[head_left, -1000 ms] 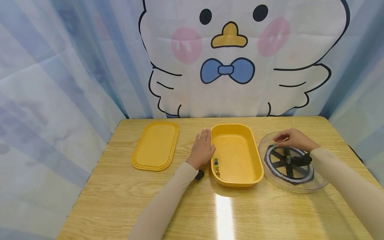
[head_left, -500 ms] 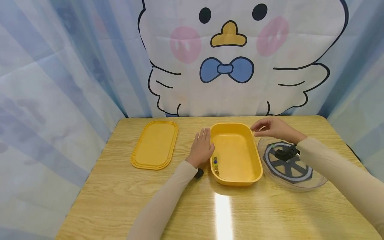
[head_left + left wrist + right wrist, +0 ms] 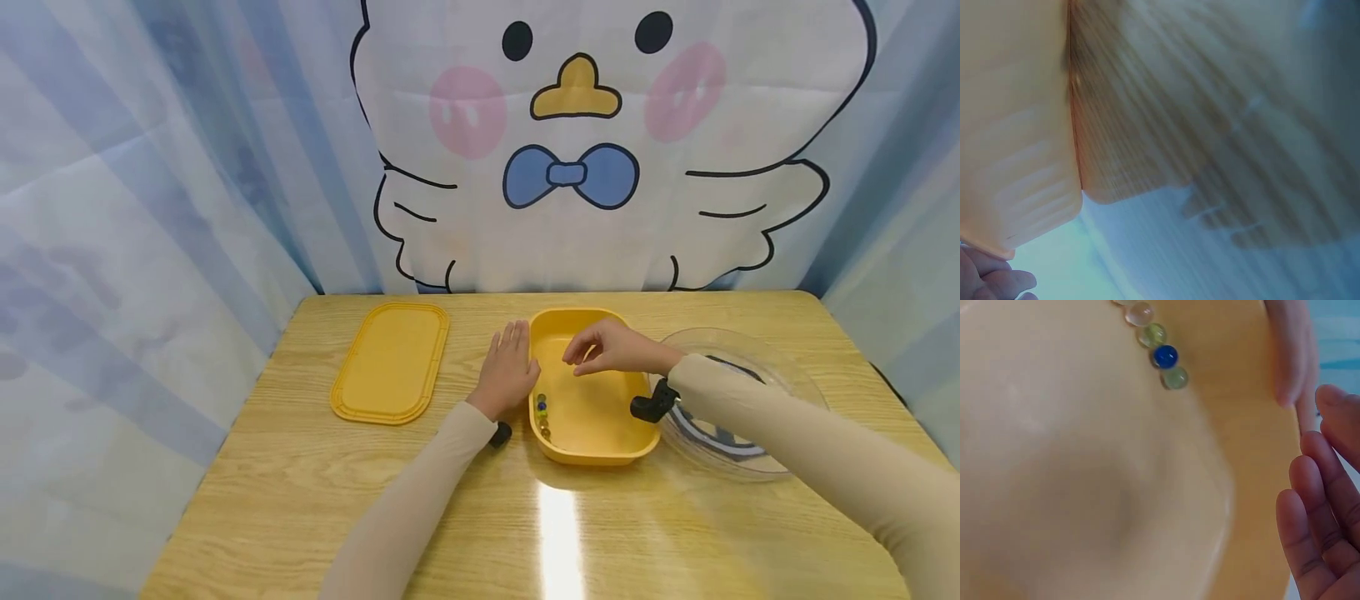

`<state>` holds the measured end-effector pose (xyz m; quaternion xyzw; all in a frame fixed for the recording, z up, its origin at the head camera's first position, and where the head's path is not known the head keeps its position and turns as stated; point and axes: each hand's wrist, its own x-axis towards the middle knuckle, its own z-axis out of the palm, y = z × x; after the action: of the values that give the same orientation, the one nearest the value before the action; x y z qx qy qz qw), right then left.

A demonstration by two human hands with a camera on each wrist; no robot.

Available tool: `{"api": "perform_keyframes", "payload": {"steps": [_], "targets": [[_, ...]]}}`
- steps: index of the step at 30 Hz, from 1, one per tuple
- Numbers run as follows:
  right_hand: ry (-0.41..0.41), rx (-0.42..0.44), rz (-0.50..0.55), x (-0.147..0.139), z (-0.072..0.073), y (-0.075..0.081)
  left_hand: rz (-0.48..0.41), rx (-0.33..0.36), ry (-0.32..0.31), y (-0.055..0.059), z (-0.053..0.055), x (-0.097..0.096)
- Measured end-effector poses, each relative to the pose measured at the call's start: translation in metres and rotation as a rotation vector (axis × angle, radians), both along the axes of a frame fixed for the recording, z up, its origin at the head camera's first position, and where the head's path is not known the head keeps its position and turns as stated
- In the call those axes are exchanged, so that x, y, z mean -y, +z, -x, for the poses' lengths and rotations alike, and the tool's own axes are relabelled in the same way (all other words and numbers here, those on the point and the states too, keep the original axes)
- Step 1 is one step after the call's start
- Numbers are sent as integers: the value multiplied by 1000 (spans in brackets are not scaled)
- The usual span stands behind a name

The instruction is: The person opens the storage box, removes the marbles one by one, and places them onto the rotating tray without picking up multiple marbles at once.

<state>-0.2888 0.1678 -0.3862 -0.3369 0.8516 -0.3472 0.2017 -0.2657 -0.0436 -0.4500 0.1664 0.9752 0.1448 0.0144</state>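
Since one second ago, my right hand (image 3: 603, 348) has made a crossing: it was at the clear dish (image 3: 802, 379), then near the far right corner of the yellow bin (image 3: 600, 417), and now it is above the inside of this bin. Its fingers are bent, and the gap between thumb and forefinger is narrow. I see nothing in this gap, but I cannot tell surely whether a small bead is hidden there.

My left hand (image 3: 504, 375) has stayed in its place, with fingers straight along the left wall of the bin, and so the bin seems to me well steadied.

The glass beads (image 3: 1152, 334) lie inside the bin as a row along its left wall, toward the near corner; I count five, one of them blue. In this row I notice no change, therefore I judge that the present turn is not yet finished.

The dish, with a pale ring (image 3: 712, 443) in it, stands just right of the bin, partly under my right sleeve (image 3: 757, 408). The yellow lid (image 3: 390, 362) lies apart on the left of the table (image 3: 262, 500).
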Motion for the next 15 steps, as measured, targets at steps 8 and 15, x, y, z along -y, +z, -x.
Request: {"api": "perform_keyframes", "payload": {"steps": [8,15], "targets": [[113,-30,-22,26,4,-28,14,-22,4,0,0,0],[164,-18,4,32,10,-53,33,-48,-7,0,0,0]]}}
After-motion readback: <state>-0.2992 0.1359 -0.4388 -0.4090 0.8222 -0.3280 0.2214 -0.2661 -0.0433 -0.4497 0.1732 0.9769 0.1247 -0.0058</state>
